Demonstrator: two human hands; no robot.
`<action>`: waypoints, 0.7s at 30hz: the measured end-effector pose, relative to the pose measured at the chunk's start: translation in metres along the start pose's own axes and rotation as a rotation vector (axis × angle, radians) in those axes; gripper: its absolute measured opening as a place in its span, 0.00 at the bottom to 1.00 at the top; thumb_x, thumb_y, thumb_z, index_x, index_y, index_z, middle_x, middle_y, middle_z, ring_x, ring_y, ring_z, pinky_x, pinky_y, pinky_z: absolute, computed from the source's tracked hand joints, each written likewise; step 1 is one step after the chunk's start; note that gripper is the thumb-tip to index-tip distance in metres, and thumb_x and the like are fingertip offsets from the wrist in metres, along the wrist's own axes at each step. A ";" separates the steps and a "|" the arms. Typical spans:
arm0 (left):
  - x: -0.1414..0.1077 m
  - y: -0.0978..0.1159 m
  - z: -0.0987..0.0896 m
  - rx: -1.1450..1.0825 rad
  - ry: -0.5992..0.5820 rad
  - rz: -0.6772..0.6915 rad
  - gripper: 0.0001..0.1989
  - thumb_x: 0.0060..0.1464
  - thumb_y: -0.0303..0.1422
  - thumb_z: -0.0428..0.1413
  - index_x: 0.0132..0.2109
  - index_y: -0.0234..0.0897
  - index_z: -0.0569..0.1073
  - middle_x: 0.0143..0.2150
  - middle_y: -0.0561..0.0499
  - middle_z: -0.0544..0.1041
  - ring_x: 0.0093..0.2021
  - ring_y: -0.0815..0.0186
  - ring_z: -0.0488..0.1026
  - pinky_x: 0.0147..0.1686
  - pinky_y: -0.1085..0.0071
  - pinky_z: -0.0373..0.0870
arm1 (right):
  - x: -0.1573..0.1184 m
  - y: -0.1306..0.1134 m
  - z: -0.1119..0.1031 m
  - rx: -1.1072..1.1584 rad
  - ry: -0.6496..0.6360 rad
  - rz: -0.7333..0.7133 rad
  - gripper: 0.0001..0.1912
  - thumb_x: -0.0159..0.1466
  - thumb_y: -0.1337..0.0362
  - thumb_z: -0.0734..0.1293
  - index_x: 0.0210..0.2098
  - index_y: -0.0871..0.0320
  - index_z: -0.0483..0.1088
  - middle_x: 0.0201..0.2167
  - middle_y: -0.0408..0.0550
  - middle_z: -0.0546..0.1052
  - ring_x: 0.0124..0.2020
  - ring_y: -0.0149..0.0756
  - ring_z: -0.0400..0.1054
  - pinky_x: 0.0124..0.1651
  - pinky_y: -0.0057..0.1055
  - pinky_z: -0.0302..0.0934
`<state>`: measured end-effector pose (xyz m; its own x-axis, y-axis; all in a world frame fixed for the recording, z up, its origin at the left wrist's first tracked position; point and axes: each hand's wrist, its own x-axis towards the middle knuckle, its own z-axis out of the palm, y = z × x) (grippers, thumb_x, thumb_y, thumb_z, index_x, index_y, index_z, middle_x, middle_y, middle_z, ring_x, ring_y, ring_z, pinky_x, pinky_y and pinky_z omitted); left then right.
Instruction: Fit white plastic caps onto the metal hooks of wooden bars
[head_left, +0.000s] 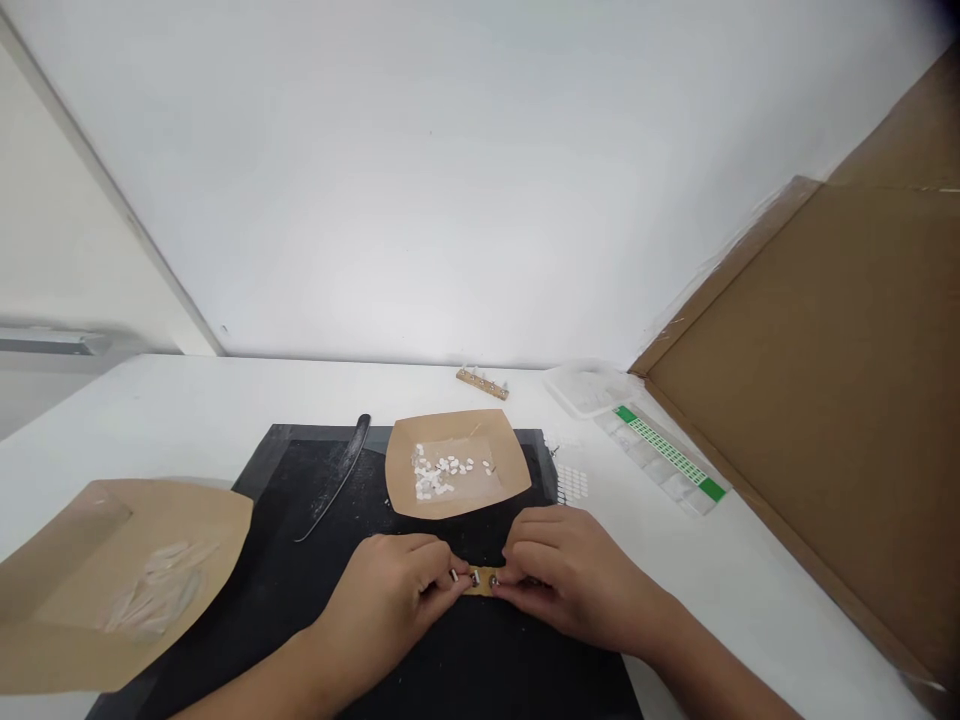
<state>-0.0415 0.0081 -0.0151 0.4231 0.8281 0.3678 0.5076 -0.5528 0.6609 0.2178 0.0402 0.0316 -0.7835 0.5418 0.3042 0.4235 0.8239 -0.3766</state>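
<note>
Near the front of the black mat, both hands meet at a short tan strip with small shiny metal pieces on it. My left hand is closed, thumb and forefinger pinched at the strip's left part, beside a small whitish piece. At the right part, my right hand is pinched too, covering that end. What exactly lies between the fingertips is mostly hidden. Just beyond the hands stands a brown paper tray with many small white bits in it.
A black curved file lies on the mat. At left stands a larger paper tray holding pale slips. Farther back are another tan strip with small pegs, a clear lid and a green-and-clear package. Cardboard borders the right.
</note>
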 end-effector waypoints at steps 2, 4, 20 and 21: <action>0.000 0.000 0.000 0.001 0.000 -0.008 0.14 0.67 0.31 0.61 0.30 0.38 0.75 0.31 0.51 0.84 0.30 0.67 0.82 0.29 0.78 0.74 | 0.000 -0.001 0.000 -0.039 -0.016 -0.018 0.13 0.74 0.64 0.68 0.32 0.56 0.71 0.30 0.44 0.78 0.32 0.34 0.68 0.33 0.31 0.56; 0.000 -0.001 0.001 -0.004 -0.007 -0.019 0.13 0.66 0.30 0.61 0.31 0.38 0.75 0.32 0.52 0.84 0.30 0.68 0.83 0.30 0.78 0.74 | 0.000 -0.001 0.000 -0.053 -0.028 -0.031 0.14 0.74 0.62 0.68 0.31 0.56 0.70 0.31 0.44 0.77 0.32 0.34 0.67 0.32 0.32 0.55; 0.002 -0.003 -0.001 0.045 -0.071 -0.005 0.02 0.67 0.29 0.62 0.43 0.41 0.76 0.35 0.57 0.83 0.29 0.70 0.77 0.29 0.76 0.66 | -0.003 0.006 -0.023 0.103 -0.088 0.156 0.12 0.63 0.60 0.81 0.32 0.54 0.75 0.29 0.39 0.78 0.33 0.33 0.70 0.34 0.29 0.58; 0.002 -0.004 -0.001 0.049 -0.072 -0.004 0.02 0.67 0.29 0.62 0.42 0.41 0.77 0.35 0.56 0.83 0.29 0.69 0.77 0.29 0.76 0.65 | -0.003 0.005 -0.022 0.101 -0.087 0.153 0.11 0.63 0.60 0.80 0.32 0.54 0.76 0.30 0.39 0.78 0.33 0.33 0.70 0.35 0.29 0.58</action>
<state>-0.0433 0.0117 -0.0163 0.4728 0.8225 0.3161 0.5447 -0.5548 0.6289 0.2324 0.0468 0.0482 -0.7519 0.6393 0.1612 0.4963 0.7097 -0.5001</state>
